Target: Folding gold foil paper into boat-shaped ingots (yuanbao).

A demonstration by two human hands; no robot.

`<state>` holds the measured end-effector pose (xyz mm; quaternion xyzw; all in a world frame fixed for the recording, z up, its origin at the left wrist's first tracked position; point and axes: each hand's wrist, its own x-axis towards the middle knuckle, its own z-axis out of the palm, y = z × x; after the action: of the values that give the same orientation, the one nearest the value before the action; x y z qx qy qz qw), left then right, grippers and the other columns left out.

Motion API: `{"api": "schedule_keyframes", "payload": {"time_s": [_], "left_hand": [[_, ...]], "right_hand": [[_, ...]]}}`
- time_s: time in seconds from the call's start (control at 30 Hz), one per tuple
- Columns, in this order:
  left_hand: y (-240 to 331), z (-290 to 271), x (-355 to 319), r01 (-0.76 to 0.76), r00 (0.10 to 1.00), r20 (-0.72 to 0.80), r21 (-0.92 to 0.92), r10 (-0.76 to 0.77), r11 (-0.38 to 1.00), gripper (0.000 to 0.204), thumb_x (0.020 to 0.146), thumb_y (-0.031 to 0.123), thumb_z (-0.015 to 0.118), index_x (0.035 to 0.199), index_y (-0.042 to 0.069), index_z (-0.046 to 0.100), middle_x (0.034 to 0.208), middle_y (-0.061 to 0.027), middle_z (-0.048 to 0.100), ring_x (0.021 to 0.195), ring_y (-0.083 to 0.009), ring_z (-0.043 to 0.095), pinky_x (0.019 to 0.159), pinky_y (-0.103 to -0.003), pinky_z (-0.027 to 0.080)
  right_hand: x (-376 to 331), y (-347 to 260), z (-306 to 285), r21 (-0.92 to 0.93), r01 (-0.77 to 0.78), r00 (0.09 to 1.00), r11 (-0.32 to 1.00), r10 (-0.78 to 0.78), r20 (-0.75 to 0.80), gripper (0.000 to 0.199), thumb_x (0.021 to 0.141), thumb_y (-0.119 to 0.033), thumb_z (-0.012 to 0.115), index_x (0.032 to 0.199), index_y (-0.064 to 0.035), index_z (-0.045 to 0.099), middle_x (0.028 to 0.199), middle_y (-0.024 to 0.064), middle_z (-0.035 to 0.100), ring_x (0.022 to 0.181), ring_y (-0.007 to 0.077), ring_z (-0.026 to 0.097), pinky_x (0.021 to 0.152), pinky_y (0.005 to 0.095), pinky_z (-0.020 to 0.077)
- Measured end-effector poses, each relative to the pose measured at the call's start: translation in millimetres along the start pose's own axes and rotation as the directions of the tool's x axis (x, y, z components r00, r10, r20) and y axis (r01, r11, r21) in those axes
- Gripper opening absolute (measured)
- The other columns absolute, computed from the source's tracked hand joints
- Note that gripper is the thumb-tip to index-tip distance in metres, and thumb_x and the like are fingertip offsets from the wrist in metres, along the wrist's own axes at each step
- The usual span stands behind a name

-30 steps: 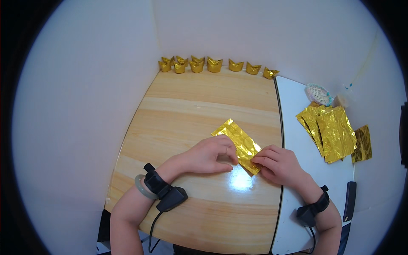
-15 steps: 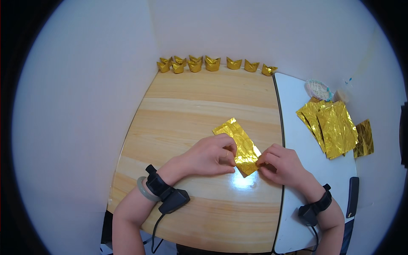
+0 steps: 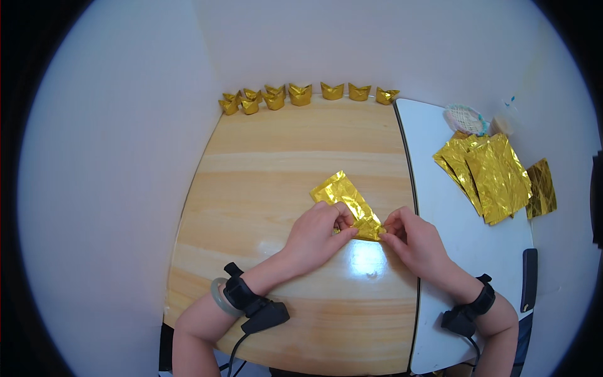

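Observation:
A strip of shiny gold foil paper (image 3: pixel 352 200) lies slantwise on the wooden table, its near end between my two hands. My left hand (image 3: pixel 319 234) pinches the near left edge with thumb and fingers. At the near right corner, my right hand (image 3: pixel 411 242) has its thumb and fingertips closed on the foil. The near edge looks folded over and runs nearly straight from one hand to the other. Part of the paper's left side is hidden behind my left fingers.
Several folded gold paper ingots (image 3: pixel 300 94) stand along the far edge of the wooden table (image 3: pixel 270 157). On the white table (image 3: pixel 440 264) at the right lie a stack of gold foil sheets (image 3: pixel 496 179), a white mesh basket (image 3: pixel 466 119) and a dark long object (image 3: pixel 529 280).
The pointed near end of the gold foil paper has been folded up, leaving a straighter edge. My left hand has turned, its thumb now on that edge. The whole view has shifted slightly.

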<state>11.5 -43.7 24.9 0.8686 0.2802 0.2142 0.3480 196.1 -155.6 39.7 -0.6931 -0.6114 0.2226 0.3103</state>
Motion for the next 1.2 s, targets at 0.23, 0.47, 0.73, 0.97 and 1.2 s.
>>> {"api": "schedule_keyframes", "payload": {"time_s": [0.23, 0.47, 0.73, 0.97, 1.2], "left_hand": [[3, 3, 0, 0.065, 0.998, -0.033, 0.106, -0.062, 0.992, 0.016, 0.082, 0.017, 0.067, 0.086, 0.005, 0.056, 0.077, -0.0075, 0.058, 0.071, -0.0184, 0.058, 0.063, -0.030, 0.046], [3, 5, 6, 0.013, 0.997, -0.073, 0.174, 0.000, 0.985, 0.016, 0.082, 0.018, 0.067, 0.084, 0.006, 0.058, 0.069, -0.0050, 0.057, 0.063, -0.0187, 0.057, 0.058, -0.031, 0.045], [2, 5, 8, -0.007, 0.993, -0.110, 0.259, 0.037, 0.966, 0.016, 0.081, 0.020, 0.068, 0.083, 0.006, 0.060, 0.068, -0.0051, 0.059, 0.063, -0.0192, 0.058, 0.057, -0.032, 0.046], [2, 5, 7, -0.052, 0.994, -0.082, 0.249, 0.075, 0.967, 0.012, 0.083, 0.018, 0.065, 0.091, 0.009, 0.064, 0.080, -0.0049, 0.058, 0.067, -0.0193, 0.058, 0.060, -0.032, 0.046], [4, -1, 7, -0.155, 0.987, 0.110, 0.417, 0.119, 0.896, 0.037, 0.086, 0.013, 0.057, 0.118, 0.029, 0.063, 0.094, -0.0043, 0.047, 0.079, -0.0206, 0.056, 0.063, -0.032, 0.047]], "right_hand": [[0, -4, 0, -0.030, 0.028, 1.000, 0.999, -0.028, -0.006, 0.020, 0.083, -0.014, 0.064, 0.092, -0.0030, 0.050, 0.074, 0.0101, 0.059, 0.074, 0.0274, 0.059, 0.064, 0.0373, 0.0473], [2, -5, 0, -0.069, 0.013, 1.000, 0.998, -0.014, -0.007, 0.019, 0.082, -0.015, 0.064, 0.090, -0.0035, 0.052, 0.076, 0.0117, 0.058, 0.075, 0.0298, 0.058, 0.066, 0.0399, 0.0464], [3, -3, 1, -0.111, 0.044, 0.999, 0.993, -0.042, 0.014, 0.014, 0.082, -0.014, 0.063, 0.087, -0.0042, 0.053, 0.077, 0.0121, 0.057, 0.077, 0.0302, 0.057, 0.067, 0.0405, 0.0461], [2, -3, 1, -0.134, 0.063, 0.998, 0.989, -0.062, 0.009, 0.014, 0.081, -0.014, 0.063, 0.085, -0.0050, 0.054, 0.076, 0.0111, 0.058, 0.077, 0.0292, 0.057, 0.066, 0.0402, 0.0453], [9, 0, -8, -0.385, 0.264, 0.959, 0.884, -0.284, 0.004, 0.015, 0.076, -0.017, 0.069, 0.078, -0.0103, 0.055, 0.079, 0.0041, 0.053, 0.083, 0.0225, 0.049, 0.073, 0.0341, 0.0350]]}}
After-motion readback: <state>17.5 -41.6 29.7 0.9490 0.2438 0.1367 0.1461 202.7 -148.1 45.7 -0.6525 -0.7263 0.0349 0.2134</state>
